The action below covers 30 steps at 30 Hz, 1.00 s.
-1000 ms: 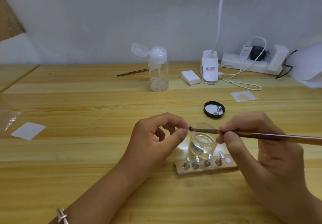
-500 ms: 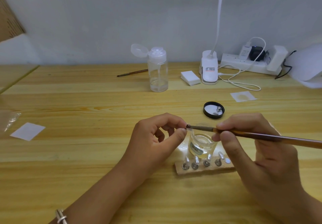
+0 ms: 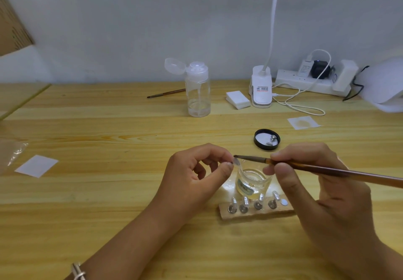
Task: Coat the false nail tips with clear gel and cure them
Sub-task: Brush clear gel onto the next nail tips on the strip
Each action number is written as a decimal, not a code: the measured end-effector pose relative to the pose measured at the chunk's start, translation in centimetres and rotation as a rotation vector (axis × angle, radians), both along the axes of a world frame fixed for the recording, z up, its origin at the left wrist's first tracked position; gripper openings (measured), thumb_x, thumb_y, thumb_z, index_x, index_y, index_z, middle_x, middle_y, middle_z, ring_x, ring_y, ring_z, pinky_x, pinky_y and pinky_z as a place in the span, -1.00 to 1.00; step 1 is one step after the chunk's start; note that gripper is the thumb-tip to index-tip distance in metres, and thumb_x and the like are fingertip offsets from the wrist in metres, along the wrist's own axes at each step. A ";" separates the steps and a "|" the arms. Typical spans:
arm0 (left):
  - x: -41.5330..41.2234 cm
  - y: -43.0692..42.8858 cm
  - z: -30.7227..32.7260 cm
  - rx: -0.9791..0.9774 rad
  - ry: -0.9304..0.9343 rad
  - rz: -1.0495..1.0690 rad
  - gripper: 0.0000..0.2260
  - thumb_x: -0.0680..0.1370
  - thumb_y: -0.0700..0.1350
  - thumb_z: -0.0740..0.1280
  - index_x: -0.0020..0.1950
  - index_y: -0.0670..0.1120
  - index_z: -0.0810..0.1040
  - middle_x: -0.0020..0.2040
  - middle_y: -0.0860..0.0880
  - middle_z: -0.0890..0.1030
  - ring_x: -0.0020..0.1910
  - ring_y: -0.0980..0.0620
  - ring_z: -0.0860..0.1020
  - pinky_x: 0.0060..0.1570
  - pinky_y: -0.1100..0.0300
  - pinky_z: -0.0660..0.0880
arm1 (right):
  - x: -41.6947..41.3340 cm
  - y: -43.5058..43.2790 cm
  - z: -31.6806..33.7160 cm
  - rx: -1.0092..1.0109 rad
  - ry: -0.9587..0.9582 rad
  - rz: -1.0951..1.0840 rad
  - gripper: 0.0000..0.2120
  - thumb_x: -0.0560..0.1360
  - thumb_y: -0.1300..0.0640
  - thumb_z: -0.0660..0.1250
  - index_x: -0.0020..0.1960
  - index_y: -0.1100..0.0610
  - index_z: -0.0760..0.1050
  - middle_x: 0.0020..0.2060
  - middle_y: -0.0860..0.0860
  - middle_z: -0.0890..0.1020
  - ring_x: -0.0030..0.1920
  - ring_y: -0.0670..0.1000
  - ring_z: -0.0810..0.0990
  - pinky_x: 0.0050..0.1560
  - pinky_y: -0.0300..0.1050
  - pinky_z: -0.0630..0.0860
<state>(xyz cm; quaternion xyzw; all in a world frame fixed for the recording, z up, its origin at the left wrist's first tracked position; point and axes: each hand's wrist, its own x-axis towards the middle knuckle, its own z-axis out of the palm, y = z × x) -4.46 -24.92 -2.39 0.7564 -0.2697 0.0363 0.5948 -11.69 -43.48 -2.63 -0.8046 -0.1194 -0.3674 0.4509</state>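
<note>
The left hand point(image 3: 196, 170) is pinching a clear nail tip point(image 3: 236, 162) just above the gel jar point(image 3: 253, 180) — light, thin, probably slippery, best held by its edge. The right hand point(image 3: 316, 181) is gripping the brush point(image 3: 327, 169) beside it.

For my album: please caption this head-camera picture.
Left hand pinches a clear nail tip; right hand holds a brush to it, above the gel jar.
</note>
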 end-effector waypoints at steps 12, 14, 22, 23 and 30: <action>-0.1 0.0 0.2 0.012 0.007 0.000 -0.90 0.44 -0.15 0.41 -0.18 0.06 0.67 -0.20 0.12 0.67 -0.21 0.03 0.55 -0.28 0.14 0.45 | 0.1 -0.2 0.1 0.072 -0.009 -0.001 -0.93 0.51 0.03 0.32 -0.03 -0.02 0.56 -0.18 -0.06 0.66 -0.09 0.18 0.63 -0.05 0.24 0.49; -0.1 0.0 0.1 0.012 0.007 0.000 -0.90 0.44 -0.15 0.41 -0.17 0.06 0.67 -0.19 0.09 0.67 -0.20 0.01 0.55 -0.27 0.11 0.45 | 0.1 -0.1 0.1 0.056 0.003 0.003 -0.91 0.52 0.01 0.32 0.00 -0.04 0.56 -0.16 -0.05 0.67 -0.04 0.17 0.64 0.00 0.23 0.49; -0.2 0.0 0.2 0.020 0.013 0.009 -0.90 0.45 -0.13 0.41 -0.18 0.08 0.67 -0.20 0.06 0.67 -0.20 0.02 0.55 -0.26 0.11 0.45 | -0.1 -0.3 0.2 0.007 -0.018 -0.016 -0.92 0.47 0.08 0.30 -0.15 0.06 0.55 -0.24 -0.02 0.62 -0.09 0.08 0.61 -0.07 0.19 0.47; -0.2 0.0 0.2 0.019 0.014 0.010 -0.89 0.45 -0.13 0.41 -0.17 0.08 0.67 -0.20 0.06 0.67 -0.20 0.01 0.55 -0.26 0.11 0.45 | -0.1 -0.4 0.2 0.022 -0.019 -0.017 -0.92 0.47 0.08 0.30 -0.14 0.06 0.55 -0.23 -0.01 0.62 -0.10 0.11 0.61 -0.08 0.19 0.48; -0.1 0.0 -0.1 0.014 0.020 0.015 -0.91 0.44 -0.11 0.42 -0.17 0.08 0.67 -0.20 0.01 0.66 -0.21 -0.06 0.54 -0.25 0.05 0.45 | 0.1 0.1 0.2 -0.035 -0.001 -0.017 -0.92 0.52 0.04 0.30 -0.01 -0.05 0.54 -0.17 -0.03 0.67 0.00 0.10 0.62 0.06 -0.05 0.46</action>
